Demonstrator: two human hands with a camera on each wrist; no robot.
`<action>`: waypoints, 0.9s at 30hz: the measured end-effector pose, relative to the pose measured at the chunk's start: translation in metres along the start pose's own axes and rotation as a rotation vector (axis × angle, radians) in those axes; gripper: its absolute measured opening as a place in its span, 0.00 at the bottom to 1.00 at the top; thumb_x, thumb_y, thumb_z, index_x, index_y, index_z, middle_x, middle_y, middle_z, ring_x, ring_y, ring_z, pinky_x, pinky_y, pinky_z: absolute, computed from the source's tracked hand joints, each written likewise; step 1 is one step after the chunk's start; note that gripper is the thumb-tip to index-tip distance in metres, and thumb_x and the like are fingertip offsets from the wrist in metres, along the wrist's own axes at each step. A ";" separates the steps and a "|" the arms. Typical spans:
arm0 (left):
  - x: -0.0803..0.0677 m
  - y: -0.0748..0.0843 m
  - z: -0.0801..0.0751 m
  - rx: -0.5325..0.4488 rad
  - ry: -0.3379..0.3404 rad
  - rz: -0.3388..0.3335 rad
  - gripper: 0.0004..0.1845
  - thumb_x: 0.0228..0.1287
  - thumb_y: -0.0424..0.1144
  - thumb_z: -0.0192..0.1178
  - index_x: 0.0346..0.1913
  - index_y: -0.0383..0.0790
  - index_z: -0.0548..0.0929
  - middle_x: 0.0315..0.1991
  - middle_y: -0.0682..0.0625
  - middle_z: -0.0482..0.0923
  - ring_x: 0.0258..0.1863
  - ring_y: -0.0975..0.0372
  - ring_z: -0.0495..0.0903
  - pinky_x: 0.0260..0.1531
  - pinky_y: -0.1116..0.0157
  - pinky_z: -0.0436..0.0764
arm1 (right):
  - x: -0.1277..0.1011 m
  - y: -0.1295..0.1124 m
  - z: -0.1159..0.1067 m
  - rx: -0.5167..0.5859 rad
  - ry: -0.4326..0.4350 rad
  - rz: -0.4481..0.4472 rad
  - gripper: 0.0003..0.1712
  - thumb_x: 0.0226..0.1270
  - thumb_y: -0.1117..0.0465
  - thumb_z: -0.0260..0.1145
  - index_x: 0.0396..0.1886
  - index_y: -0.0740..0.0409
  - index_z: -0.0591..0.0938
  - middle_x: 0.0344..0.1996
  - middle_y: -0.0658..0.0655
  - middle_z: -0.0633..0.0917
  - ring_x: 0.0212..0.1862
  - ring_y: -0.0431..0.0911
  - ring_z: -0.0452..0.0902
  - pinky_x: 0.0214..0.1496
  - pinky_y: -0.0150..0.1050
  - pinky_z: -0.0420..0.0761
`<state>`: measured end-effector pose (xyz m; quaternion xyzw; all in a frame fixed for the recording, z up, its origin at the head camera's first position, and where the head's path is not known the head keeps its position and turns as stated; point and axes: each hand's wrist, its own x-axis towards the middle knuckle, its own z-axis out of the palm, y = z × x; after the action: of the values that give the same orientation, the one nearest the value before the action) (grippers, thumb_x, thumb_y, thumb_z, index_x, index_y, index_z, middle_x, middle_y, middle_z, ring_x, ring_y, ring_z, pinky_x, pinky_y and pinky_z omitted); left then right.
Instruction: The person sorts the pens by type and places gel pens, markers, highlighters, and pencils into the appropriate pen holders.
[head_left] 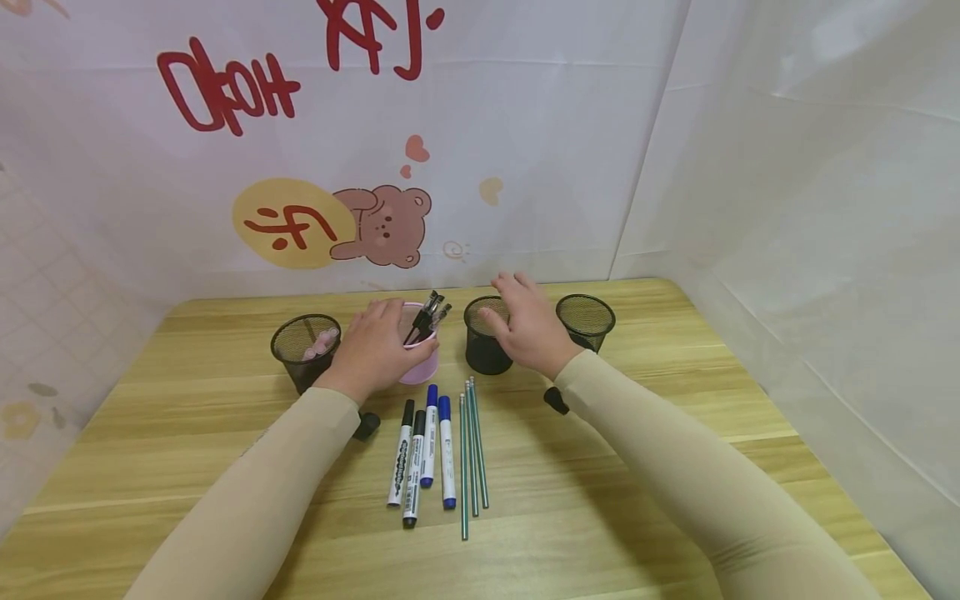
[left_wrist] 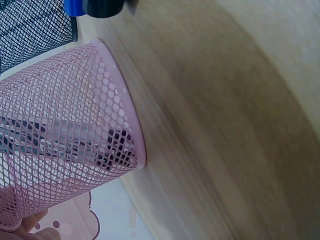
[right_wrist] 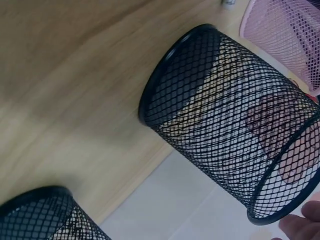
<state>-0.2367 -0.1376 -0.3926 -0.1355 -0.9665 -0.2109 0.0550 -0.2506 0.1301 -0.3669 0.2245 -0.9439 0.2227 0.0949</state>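
Left hand point(head_left: 372, 347) is gripping the pink cup point(left_wrist: 65, 130) holding black pens point(head_left: 428, 315), while right hand point(head_left: 528, 325), fingers relaxed and spread, is resting over a black cup point(right_wrist: 225, 120) beside it.

My sleeves point(head_left: 285, 467) are beige, and the surface point(head_left: 675, 392) is pale yellow wood grain. The mesh cup point(head_left: 420, 358) is pink; the other three mesh cups point(head_left: 483, 342) are black. The markers point(head_left: 420, 454) are white with black and blue caps, and the pencils point(head_left: 472, 450) are green.

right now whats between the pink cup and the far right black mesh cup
Another black mesh cup, under the right hand, stands between the pink cup and the far right cup, head view.
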 end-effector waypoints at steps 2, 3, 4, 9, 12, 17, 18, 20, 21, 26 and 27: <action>0.000 0.000 0.000 0.001 -0.002 -0.001 0.49 0.65 0.70 0.61 0.75 0.35 0.67 0.73 0.39 0.71 0.76 0.46 0.66 0.81 0.41 0.57 | 0.001 0.002 0.001 -0.031 -0.042 0.006 0.43 0.83 0.39 0.52 0.82 0.65 0.62 0.82 0.66 0.62 0.85 0.63 0.48 0.88 0.56 0.48; 0.000 0.000 -0.001 -0.001 -0.002 -0.001 0.49 0.65 0.70 0.61 0.75 0.35 0.67 0.73 0.39 0.70 0.76 0.46 0.66 0.81 0.41 0.57 | 0.001 0.003 0.002 -0.042 -0.062 0.010 0.45 0.83 0.37 0.52 0.83 0.65 0.60 0.83 0.66 0.60 0.86 0.63 0.46 0.88 0.56 0.47; 0.000 0.000 -0.001 0.001 -0.004 -0.002 0.49 0.65 0.70 0.61 0.75 0.35 0.67 0.74 0.39 0.70 0.76 0.46 0.66 0.81 0.41 0.56 | 0.001 0.004 0.003 -0.051 -0.078 0.015 0.47 0.82 0.35 0.51 0.83 0.65 0.58 0.84 0.66 0.58 0.86 0.63 0.45 0.88 0.56 0.46; -0.001 0.001 -0.001 0.003 -0.007 -0.002 0.50 0.65 0.70 0.61 0.75 0.34 0.66 0.74 0.38 0.69 0.77 0.45 0.65 0.81 0.41 0.57 | 0.001 0.006 0.003 -0.103 -0.148 0.036 0.53 0.80 0.30 0.51 0.84 0.66 0.55 0.85 0.65 0.54 0.87 0.63 0.40 0.88 0.56 0.43; -0.001 0.001 -0.001 0.006 -0.006 0.000 0.50 0.65 0.70 0.61 0.75 0.34 0.66 0.74 0.39 0.70 0.77 0.46 0.65 0.81 0.41 0.57 | 0.001 0.006 0.000 -0.133 -0.184 0.042 0.55 0.79 0.29 0.51 0.84 0.66 0.53 0.85 0.66 0.52 0.86 0.64 0.40 0.88 0.56 0.42; 0.000 0.001 -0.001 0.009 -0.002 0.002 0.50 0.65 0.70 0.61 0.75 0.34 0.66 0.74 0.38 0.70 0.77 0.45 0.65 0.81 0.41 0.58 | 0.001 0.010 0.001 -0.201 -0.217 0.049 0.57 0.78 0.27 0.48 0.85 0.67 0.51 0.85 0.67 0.51 0.86 0.65 0.41 0.89 0.55 0.42; 0.000 0.000 0.000 0.009 -0.001 0.002 0.50 0.65 0.70 0.62 0.75 0.34 0.66 0.74 0.38 0.70 0.76 0.45 0.65 0.81 0.41 0.58 | 0.001 0.011 0.002 -0.212 -0.219 0.049 0.57 0.78 0.27 0.48 0.85 0.67 0.51 0.85 0.67 0.52 0.86 0.64 0.41 0.89 0.55 0.42; 0.000 0.000 0.000 0.010 -0.002 0.001 0.50 0.65 0.70 0.61 0.76 0.34 0.66 0.74 0.38 0.69 0.77 0.45 0.65 0.81 0.41 0.58 | 0.001 0.012 0.002 -0.227 -0.224 0.046 0.57 0.78 0.26 0.47 0.84 0.68 0.51 0.85 0.67 0.52 0.86 0.65 0.42 0.88 0.55 0.42; 0.000 0.000 0.000 0.009 -0.002 0.001 0.50 0.65 0.70 0.61 0.76 0.34 0.66 0.75 0.38 0.69 0.77 0.45 0.65 0.81 0.41 0.57 | 0.001 0.013 0.002 -0.227 -0.225 0.045 0.57 0.78 0.26 0.47 0.84 0.68 0.51 0.85 0.68 0.52 0.86 0.65 0.42 0.88 0.56 0.42; 0.000 -0.001 0.000 0.005 -0.004 -0.002 0.51 0.65 0.70 0.61 0.76 0.34 0.66 0.75 0.38 0.68 0.78 0.45 0.64 0.81 0.41 0.56 | 0.000 0.016 0.000 -0.248 -0.230 0.049 0.58 0.78 0.25 0.46 0.84 0.67 0.53 0.84 0.68 0.55 0.86 0.65 0.43 0.88 0.59 0.44; 0.000 -0.001 0.000 0.004 -0.005 -0.002 0.51 0.65 0.70 0.61 0.76 0.34 0.66 0.75 0.38 0.68 0.78 0.45 0.64 0.81 0.41 0.56 | 0.000 0.017 0.000 -0.254 -0.233 0.051 0.58 0.78 0.25 0.45 0.84 0.67 0.53 0.84 0.67 0.55 0.86 0.65 0.42 0.88 0.60 0.44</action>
<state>-0.2366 -0.1384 -0.3930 -0.1347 -0.9672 -0.2086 0.0528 -0.2581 0.1435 -0.3735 0.2110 -0.9745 0.0763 0.0069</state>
